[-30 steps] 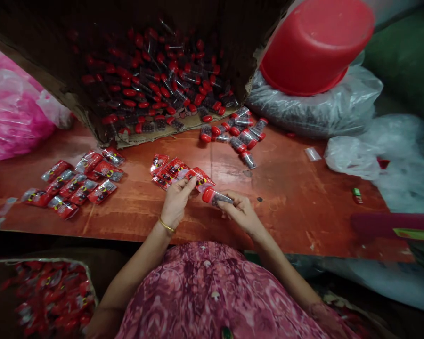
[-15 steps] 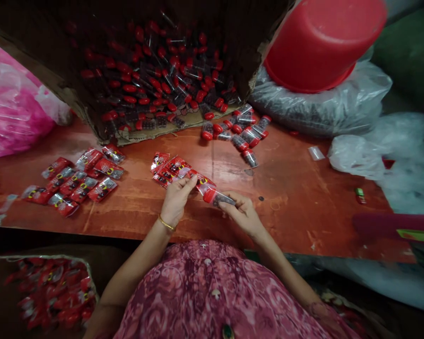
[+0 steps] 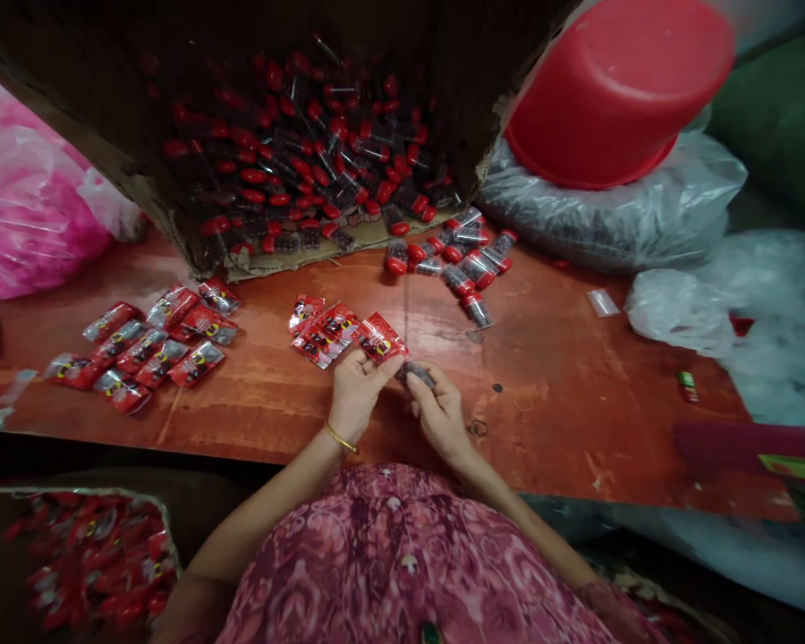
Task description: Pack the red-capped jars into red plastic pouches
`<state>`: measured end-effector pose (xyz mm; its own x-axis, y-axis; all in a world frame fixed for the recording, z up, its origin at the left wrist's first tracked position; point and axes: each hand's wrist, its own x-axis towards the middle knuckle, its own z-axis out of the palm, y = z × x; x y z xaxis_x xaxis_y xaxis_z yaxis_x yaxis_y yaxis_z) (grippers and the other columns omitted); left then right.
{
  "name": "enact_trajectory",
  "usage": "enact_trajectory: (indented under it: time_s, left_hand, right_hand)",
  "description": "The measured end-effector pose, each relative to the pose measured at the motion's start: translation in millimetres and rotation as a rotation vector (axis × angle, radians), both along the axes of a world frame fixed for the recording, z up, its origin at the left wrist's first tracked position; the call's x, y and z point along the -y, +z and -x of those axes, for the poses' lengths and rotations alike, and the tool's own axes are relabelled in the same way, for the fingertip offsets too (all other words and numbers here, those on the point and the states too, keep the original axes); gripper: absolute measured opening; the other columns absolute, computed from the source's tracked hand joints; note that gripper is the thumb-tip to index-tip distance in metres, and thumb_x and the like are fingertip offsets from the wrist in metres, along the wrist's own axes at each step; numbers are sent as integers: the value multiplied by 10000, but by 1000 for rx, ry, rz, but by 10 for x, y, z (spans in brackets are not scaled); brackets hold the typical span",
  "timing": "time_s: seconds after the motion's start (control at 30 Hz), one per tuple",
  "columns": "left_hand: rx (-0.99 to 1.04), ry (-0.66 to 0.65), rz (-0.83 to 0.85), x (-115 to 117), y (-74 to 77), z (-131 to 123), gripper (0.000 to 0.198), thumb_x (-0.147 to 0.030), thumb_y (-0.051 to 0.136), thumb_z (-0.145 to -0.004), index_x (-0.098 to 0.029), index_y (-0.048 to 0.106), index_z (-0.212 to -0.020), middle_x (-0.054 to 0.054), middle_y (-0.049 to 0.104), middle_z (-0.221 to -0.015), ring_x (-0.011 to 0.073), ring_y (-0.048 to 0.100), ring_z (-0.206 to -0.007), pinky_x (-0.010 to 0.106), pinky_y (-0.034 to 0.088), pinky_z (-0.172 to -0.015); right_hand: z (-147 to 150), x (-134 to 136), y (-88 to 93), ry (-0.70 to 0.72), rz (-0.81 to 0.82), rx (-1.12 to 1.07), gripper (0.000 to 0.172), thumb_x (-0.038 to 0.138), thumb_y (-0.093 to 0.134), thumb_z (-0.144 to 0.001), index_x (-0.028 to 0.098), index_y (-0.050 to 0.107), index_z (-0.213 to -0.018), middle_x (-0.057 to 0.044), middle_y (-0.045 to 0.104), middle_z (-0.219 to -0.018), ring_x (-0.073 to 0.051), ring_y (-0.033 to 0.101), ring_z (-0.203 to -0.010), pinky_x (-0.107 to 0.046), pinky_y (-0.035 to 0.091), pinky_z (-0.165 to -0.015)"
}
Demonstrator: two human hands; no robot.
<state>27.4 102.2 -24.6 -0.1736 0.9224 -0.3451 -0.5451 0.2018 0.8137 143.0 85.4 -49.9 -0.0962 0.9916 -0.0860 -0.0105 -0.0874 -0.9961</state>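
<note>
Head view: the left hand [image 3: 360, 398] and right hand [image 3: 443, 416] meet above the middle of the table's [image 3: 563, 411] near edge. The left hand's fingers are pinched on a red printed packet [image 3: 381, 335]; the right hand's fingers are closed around a bead-filled tube [image 3: 419, 374], its end against the packet's lower corner. Whether the tube has entered the packet cannot be determined. Flat packets [image 3: 322, 333] lie just beyond the left hand. Filled packets [image 3: 140, 349] are grouped toward the table's left end. Farther from the near edge, red-capped tubes [image 3: 466, 259] lie beside an open carton [image 3: 268, 266] containing many more.
</note>
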Motion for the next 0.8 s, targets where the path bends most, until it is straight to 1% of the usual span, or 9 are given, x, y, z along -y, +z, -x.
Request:
enact_trajectory:
  time_s: [0.07, 0.13, 0.2, 0.33, 0.43, 0.5, 0.57, 0.67, 0.8]
  left_hand:
    - [34, 5, 27, -3, 0, -10, 293, -271, 809, -512, -138, 633, -705, -13, 670, -691, 80, 576, -626, 206, 450, -668]
    - [57, -55, 57, -15, 7, 3, 289, -294, 808, -512, -128, 627, -664, -17, 644, -634, 75, 549, -582, 207, 439, -640]
    - [67, -111, 61, -36, 12, 21, 288, -303, 808, -507, -125, 629, -648, -19, 629, -611, 75, 535, -572, 210, 430, -633]
    - [88, -125, 22, -85, 4, 28, 289, -276, 817, -485, -135, 637, -661, -26, 633, -644, 79, 546, -622, 208, 424, -675]
    - [126, -102, 6, -101, -8, 28, 303, -270, 817, -490, -141, 633, -693, -30, 637, -679, 80, 553, -647, 206, 425, -683]
    - [133, -77, -19, -93, -16, 41, 305, -272, 808, -514, -142, 631, -725, -29, 640, -700, 80, 555, -657, 202, 426, -672]
    - [120, -47, -28, -72, -24, 60, 301, -276, 801, -531, -141, 625, -733, -29, 636, -692, 75, 548, -640, 193, 424, -640]
    - [124, -9, 3, -29, -35, 73, 313, -281, 807, -520, -145, 617, -727, -37, 630, -668, 64, 535, -591, 183, 422, -588]
    - [156, -109, 39, 16, -18, 51, 338, -333, 815, -498, -135, 612, -682, -17, 640, -642, 69, 540, -555, 185, 432, -546]
  right_hand:
    - [9, -19, -14, 21, 23, -18, 245, 440, 511, -818, 198, 544, -842, 70, 412, -571, -65, 341, -425, -197, 333, -407]
    - [-15, -57, 3, 99, 58, -23, 259, 454, 515, -813, 196, 529, -802, 73, 401, -557, -65, 338, -422, -197, 335, -400]
    - [-40, -102, 31, 139, 69, -15, 270, 463, 530, -803, 192, 527, -795, 71, 407, -560, -65, 346, -430, -195, 331, -395]
    - [9, -164, 46, 95, 42, -20, 292, 484, 546, -793, 193, 527, -815, 67, 418, -586, -65, 358, -451, -189, 336, -396]
    - [98, -154, 16, 62, 13, -47, 294, 490, 538, -807, 203, 525, -869, 70, 427, -601, -60, 362, -448, -186, 361, -413]
    - [125, -128, 5, 82, 24, -102, 316, 508, 539, -803, 215, 510, -918, 74, 456, -608, -55, 383, -423, -190, 374, -414]
    - [107, -104, 9, 133, 57, -172, 350, 530, 557, -782, 223, 496, -939, 67, 517, -651, -53, 432, -406, -200, 392, -420]
    - [40, -107, 25, 151, 83, -193, 348, 524, 593, -754, 214, 507, -886, 46, 592, -690, -52, 483, -395, -207, 413, -440]
    - [69, -201, 5, 57, 93, -148, 373, 516, 678, -661, 211, 471, -722, 70, 558, -522, -70, 460, -353, -203, 383, -397]
